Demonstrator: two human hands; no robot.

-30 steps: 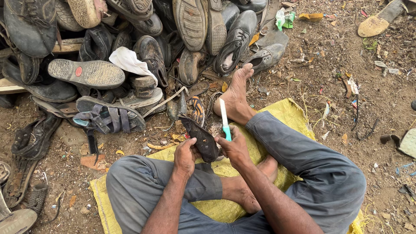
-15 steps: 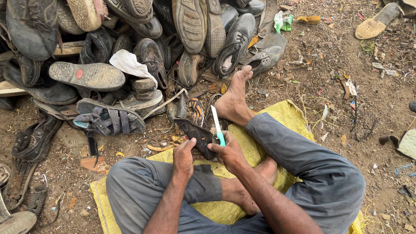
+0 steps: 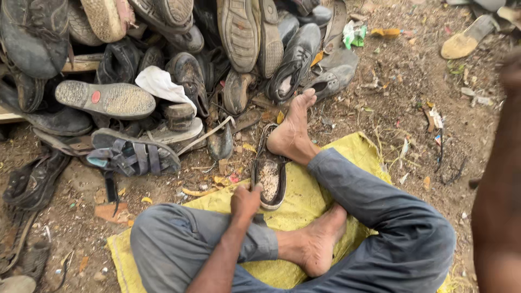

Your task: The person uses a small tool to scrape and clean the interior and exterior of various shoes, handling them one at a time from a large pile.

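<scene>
Currently: left hand (image 3: 245,202) fingers curled, pinning sandal (image 3: 269,174) sole-up on yellow sack (image 3: 347,157), near the foot (image 3: 290,133) | right hand (image 3: 502,179) blurred at right edge, grip unclear | tip: press the near end flat so sandal can't rock.

A heap of worn shoes (image 3: 179,49) is filling the upper left of the frame, a white cloth (image 3: 163,86) lying among them; litter is dotting bare dirt (image 3: 412,108) at right.
</scene>
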